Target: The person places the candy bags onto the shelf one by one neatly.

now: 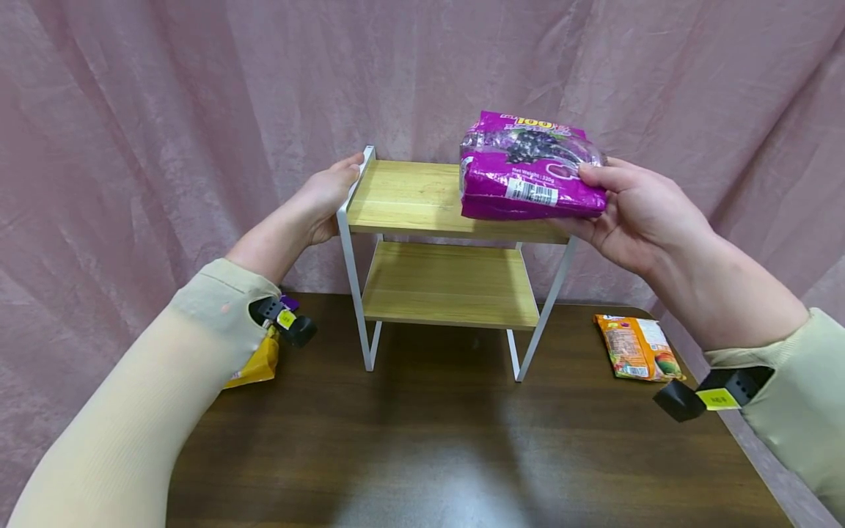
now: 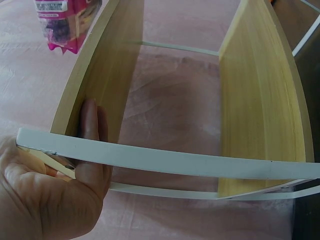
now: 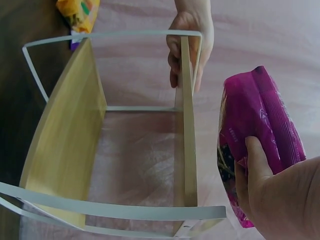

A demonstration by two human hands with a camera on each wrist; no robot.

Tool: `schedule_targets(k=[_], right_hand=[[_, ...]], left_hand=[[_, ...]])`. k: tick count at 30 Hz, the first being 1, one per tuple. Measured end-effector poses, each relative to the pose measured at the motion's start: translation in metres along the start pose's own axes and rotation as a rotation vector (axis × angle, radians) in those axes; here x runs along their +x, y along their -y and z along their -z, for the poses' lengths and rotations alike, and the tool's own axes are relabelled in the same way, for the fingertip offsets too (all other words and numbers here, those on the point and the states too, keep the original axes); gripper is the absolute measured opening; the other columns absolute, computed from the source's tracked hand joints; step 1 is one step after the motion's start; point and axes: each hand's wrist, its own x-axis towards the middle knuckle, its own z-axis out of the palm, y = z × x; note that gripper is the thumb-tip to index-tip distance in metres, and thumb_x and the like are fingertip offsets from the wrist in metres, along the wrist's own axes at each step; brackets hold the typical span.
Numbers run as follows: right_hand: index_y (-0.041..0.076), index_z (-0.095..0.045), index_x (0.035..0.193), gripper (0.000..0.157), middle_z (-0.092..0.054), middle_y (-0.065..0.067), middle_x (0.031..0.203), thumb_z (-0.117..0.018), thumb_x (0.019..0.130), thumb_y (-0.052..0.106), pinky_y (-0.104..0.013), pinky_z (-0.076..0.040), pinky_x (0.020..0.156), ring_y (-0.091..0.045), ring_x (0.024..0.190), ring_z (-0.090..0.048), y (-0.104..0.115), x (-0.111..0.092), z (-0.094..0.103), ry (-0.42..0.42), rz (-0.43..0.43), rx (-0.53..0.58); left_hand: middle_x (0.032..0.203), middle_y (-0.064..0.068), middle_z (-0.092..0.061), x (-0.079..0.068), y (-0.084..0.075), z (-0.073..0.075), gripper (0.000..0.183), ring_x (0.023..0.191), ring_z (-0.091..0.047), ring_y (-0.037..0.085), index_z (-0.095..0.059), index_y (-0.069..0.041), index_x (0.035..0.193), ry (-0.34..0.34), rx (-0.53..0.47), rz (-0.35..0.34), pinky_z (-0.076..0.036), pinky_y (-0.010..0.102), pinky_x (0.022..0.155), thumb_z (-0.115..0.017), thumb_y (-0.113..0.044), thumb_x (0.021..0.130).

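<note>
A small two-tier shelf [image 1: 452, 282] with light wood boards and white metal legs stands on the dark table. My left hand [image 1: 326, 196] grips the left end of its top board [image 1: 405, 192], fingers reaching underneath, as the left wrist view shows. Over the right part of that board, my right hand [image 1: 643, 213] holds a purple grape-print snack bag [image 1: 491, 187] by its right end, thumb on the upper face. From the right wrist view, the bag [image 3: 250, 107] is apart from the board, and its printed side faces away.
An orange snack packet [image 1: 634, 348] lies on the table [image 1: 422, 440] right of the shelf. To the left, a yellow packet [image 1: 260, 364] is partly hidden behind my left forearm. Close behind the shelf hangs a pink curtain [image 1: 264, 110].
</note>
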Motion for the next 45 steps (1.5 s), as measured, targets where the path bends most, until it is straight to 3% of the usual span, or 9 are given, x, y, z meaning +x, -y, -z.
schedule_targets(k=[10, 23, 32, 45], right_hand=[[0.032, -0.029, 0.16, 0.073, -0.039, -0.002, 0.156, -0.066, 0.1, 0.013, -0.045, -0.049, 0.1, -0.027, 0.137, -0.049, 0.0, 0.01, -0.012, -0.057, 0.003, -0.047], [0.028, -0.023, 0.163, 0.071, -0.036, -0.007, 0.157, -0.061, 0.104, 0.015, -0.045, -0.046, 0.102, -0.028, 0.137, -0.047, -0.005, 0.022, -0.02, -0.015, 0.02, -0.131], [0.026, -0.021, 0.164, 0.07, -0.033, -0.007, 0.159, -0.057, 0.106, 0.015, -0.045, -0.044, 0.104, -0.028, 0.137, -0.046, -0.006, 0.028, -0.024, -0.016, 0.023, -0.157], [0.029, -0.025, 0.163, 0.069, -0.037, -0.008, 0.156, -0.06, 0.105, 0.016, -0.041, -0.053, 0.095, -0.029, 0.135, -0.051, -0.006, 0.031, -0.03, -0.062, 0.028, -0.183]], left_hand=[[0.16, 0.009, -0.033, 0.001, 0.001, 0.002, 0.051, 0.118, -0.057, 0.024, -0.016, -0.047, 0.162, -0.007, -0.006, 0.004, -0.057, 0.036, 0.085, -0.023, -0.039, 0.113], [0.16, 0.011, -0.032, 0.001, 0.003, 0.003, 0.051, 0.11, -0.058, 0.022, -0.015, -0.046, 0.163, -0.004, -0.011, 0.001, -0.057, 0.033, 0.08, -0.022, -0.039, 0.113], [0.163, 0.01, -0.029, 0.001, 0.003, 0.004, 0.051, 0.117, -0.056, 0.024, -0.015, -0.046, 0.163, -0.01, 0.008, -0.002, -0.056, 0.034, 0.082, -0.022, -0.04, 0.113], [0.164, 0.008, -0.028, 0.0, 0.001, 0.005, 0.051, 0.122, -0.055, 0.024, -0.015, -0.047, 0.162, -0.011, 0.006, 0.004, -0.055, 0.036, 0.088, -0.023, -0.039, 0.113]])
